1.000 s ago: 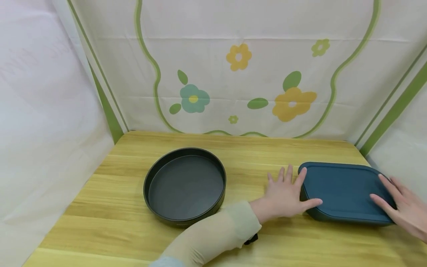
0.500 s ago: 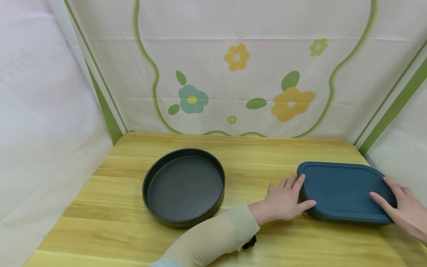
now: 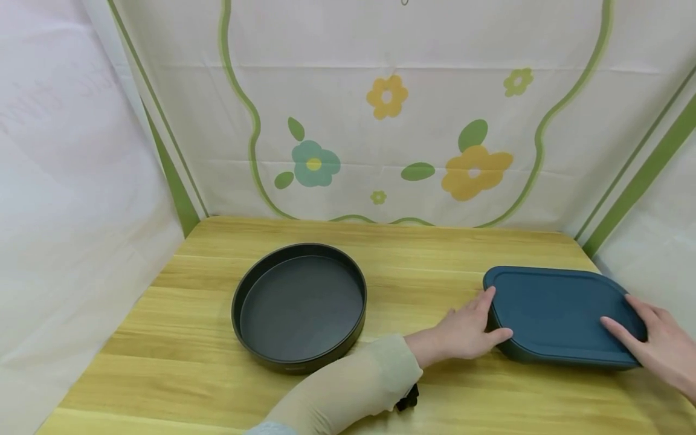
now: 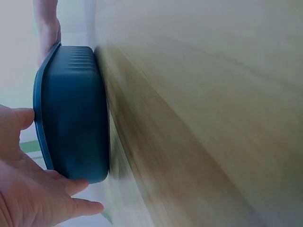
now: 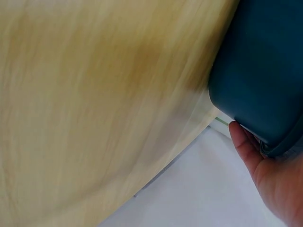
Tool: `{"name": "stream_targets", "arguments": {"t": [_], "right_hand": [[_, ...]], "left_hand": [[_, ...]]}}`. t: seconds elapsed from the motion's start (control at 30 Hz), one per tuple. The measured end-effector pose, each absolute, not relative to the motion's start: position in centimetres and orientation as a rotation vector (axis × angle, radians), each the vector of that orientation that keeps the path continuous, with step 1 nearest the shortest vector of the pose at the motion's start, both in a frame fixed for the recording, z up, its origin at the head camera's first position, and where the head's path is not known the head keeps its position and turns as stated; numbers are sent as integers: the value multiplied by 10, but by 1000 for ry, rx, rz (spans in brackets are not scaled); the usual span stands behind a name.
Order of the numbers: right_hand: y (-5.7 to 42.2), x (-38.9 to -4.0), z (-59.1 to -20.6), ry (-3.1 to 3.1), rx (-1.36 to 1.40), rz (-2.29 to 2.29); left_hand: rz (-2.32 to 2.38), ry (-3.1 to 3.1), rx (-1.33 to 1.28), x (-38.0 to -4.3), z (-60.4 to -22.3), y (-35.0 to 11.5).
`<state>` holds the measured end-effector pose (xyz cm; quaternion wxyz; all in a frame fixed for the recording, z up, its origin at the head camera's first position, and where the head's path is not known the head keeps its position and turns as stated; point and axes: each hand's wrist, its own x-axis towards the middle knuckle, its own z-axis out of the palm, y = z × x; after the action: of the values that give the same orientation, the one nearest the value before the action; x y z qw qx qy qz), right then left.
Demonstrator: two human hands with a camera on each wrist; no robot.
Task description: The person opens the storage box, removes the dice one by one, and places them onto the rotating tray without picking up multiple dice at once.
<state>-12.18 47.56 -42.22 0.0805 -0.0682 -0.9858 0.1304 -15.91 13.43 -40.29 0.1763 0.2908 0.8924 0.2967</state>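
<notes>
A dark blue lidded box (image 3: pixel 560 314) with rounded corners stands at the right of the table, its lid on. My left hand (image 3: pixel 467 332) holds its left end, with the thumb at the lid's near edge. In the left wrist view, the fingers (image 4: pixel 71 185) lie along the box's end wall. At the opposite end my right hand (image 3: pixel 660 341) grips the box, thumb on top of the lid. The right wrist view has the fingers (image 5: pixel 244 142) against the end wall beneath the lid rim. Whether the base touches the table is hard to tell.
A round black pan (image 3: pixel 301 308) with a low wall sits left of centre on the wooden table (image 3: pixel 179 362). My left forearm passes close by its near right side. White flowered cloth (image 3: pixel 337 109) hangs behind the table and along both sides.
My left hand's spread fingers have drawn together and moved down against the box's left end. The right hand has shifted slightly at the other end. The box has barely moved.
</notes>
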Motion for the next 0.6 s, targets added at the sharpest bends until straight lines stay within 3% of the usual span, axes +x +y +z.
{"name": "stream_targets", "arguments": {"t": [0.6], "right_hand": [[445,-126,-418,-2992,114,509]], "left_hand": [[1079,2535,694,-167,-405,97]]}}
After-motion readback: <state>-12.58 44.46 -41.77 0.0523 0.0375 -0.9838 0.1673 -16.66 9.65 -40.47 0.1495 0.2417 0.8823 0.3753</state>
